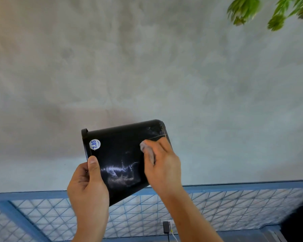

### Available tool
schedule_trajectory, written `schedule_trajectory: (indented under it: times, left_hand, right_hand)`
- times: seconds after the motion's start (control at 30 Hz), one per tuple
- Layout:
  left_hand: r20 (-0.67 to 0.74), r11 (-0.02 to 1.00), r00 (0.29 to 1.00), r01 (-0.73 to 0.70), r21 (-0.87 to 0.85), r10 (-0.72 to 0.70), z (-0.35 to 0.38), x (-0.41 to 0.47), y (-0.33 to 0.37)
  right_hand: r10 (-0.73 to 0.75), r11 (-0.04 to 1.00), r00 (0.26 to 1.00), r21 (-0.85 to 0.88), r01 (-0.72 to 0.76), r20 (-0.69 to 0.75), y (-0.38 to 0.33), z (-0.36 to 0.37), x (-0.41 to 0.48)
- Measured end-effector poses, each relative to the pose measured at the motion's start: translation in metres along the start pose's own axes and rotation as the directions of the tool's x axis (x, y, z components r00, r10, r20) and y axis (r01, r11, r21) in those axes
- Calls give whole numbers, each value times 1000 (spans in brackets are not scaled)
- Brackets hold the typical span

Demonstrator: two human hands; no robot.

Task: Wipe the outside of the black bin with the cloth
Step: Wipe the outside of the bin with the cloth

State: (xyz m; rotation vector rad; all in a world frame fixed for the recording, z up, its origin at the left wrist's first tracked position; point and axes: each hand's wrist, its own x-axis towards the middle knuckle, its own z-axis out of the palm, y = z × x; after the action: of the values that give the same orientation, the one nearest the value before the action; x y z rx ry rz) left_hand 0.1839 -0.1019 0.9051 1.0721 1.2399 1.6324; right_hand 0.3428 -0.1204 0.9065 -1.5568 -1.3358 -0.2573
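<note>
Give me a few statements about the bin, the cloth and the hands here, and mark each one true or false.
1. The left hand grips the black bin near its rim. True.
2. The right hand is empty. False: it presses a grey cloth against the bin's side.
3. The round sticker on the bin reads 7.85. True.
4. The bin stands upright on the ground. False: it is held up, tilted on its side.

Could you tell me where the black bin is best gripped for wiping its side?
Probably at the rim, from the left: the black bin is held tipped with its mouth leftward, the lip gives the left hand purchase, and that leaves the wall free for the cloth.
</note>
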Motion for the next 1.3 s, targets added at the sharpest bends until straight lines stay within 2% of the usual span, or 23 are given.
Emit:
schedule_trajectory:
  times: [0.07,0.17,0.23,0.3,0.4,0.43,0.57,0.63,0.67,0.8,0.87,0.97,1.0,1.07,1.2,1.23,1.3]
  left_hand:
    - [2,1000,1000,8,-4,-8,-1,1,-2]
    - [-3,1000,1000,0,9,0,-1,2,-2]
    - [-13,1000,1000,1,10,-1,1,1,-1]
    - [-24,1000,1000,7,10,-7,2,2,-2]
    - [-26,999,1000,-10,31,11,1,5,-7]
    - [-25,999,1000,-17,34,18,0,5,-7]
    - [-4,998,999,-46,33,46,-1,2,-3]
    - [-10,999,999,-42,26,42,1,0,-3]
    - [-13,999,999,-35,32,35,1,0,-4]
    - [-22,998,999,-26,52,27,-2,5,-7]
    - [-17,998,999,-36,61,37,-3,6,-6]
    - [-8,995,999,-52,83,53,0,0,1]
    - [-6,995,998,-55,83,56,2,-2,2]
    - [-11,994,998,-54,95,55,3,-3,3]
    - [-30,995,999,-23,94,26,-2,6,-2]
    - [-34,996,999,-14,89,17,-3,7,-2]
    - [-30,995,999,-25,93,28,-2,7,-1]
  right_hand:
    - [5,1000,1000,-12,-6,-30,4,-2,4]
    - [230,969,968,-68,-237,-100,35,-15,33]
    - [272,955,955,-88,-283,-119,45,-19,42]
    - [207,975,974,-61,-213,-88,27,-12,35]
    - [4,1000,1000,-27,-4,30,-7,3,9]
    - [-12,999,1000,-33,13,28,-7,4,8]
    - [243,966,967,-68,-249,-80,27,-14,43]
    - [293,951,952,-78,-300,-93,34,-18,52]
    - [265,959,960,-76,-272,-90,27,-15,49]
    - [9,999,999,-39,-7,39,-16,6,12]
    - [42,997,999,-65,-42,-1,-11,1,20]
    - [248,958,967,-130,-254,-63,21,-12,52]
    - [269,951,960,-138,-277,-75,27,-16,60]
    - [230,963,971,-128,-237,-71,20,-13,60]
    - [-43,998,996,-34,46,76,-28,6,16]
    - [-63,997,995,-40,66,77,-29,5,14]
    - [23,995,1000,-93,-21,20,-12,-1,33]
